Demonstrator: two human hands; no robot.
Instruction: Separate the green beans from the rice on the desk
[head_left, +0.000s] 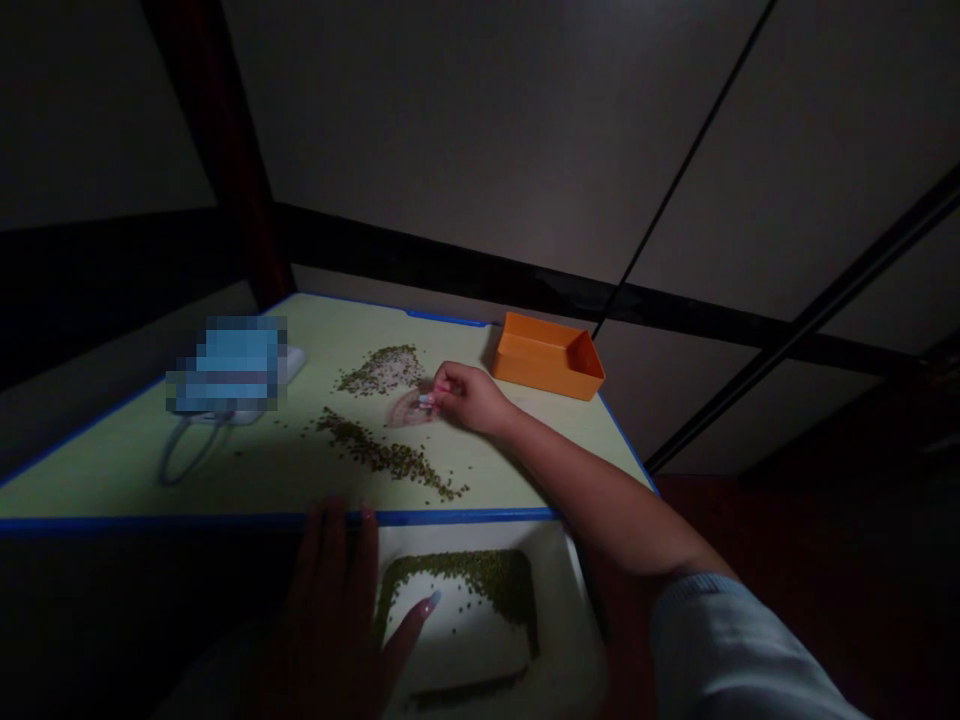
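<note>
My right hand (466, 396) is over the table, its fingers pinched on a thin, clear, pinkish half-round protractor (407, 411). The protractor is low against the tabletop, between two spreads of small green beans. The farther pile (382, 369) is mixed with paler bits; the nearer one is a long strip of green beans (386, 457). Below the table's front edge, a white tub (577, 620) holds more green beans (502, 578) along its sides. My left hand (337, 590), dim in shadow, grips the tub's left side, thumb inside and fingers outside.
An orange open box (546, 360) stands at the table's far right corner. On the left is a blurred-out blue object (236, 360) on a white base, with a looped cable (180, 452). The pale table (525, 480) has a blue edge; panelled walls (480, 130) rise behind it.
</note>
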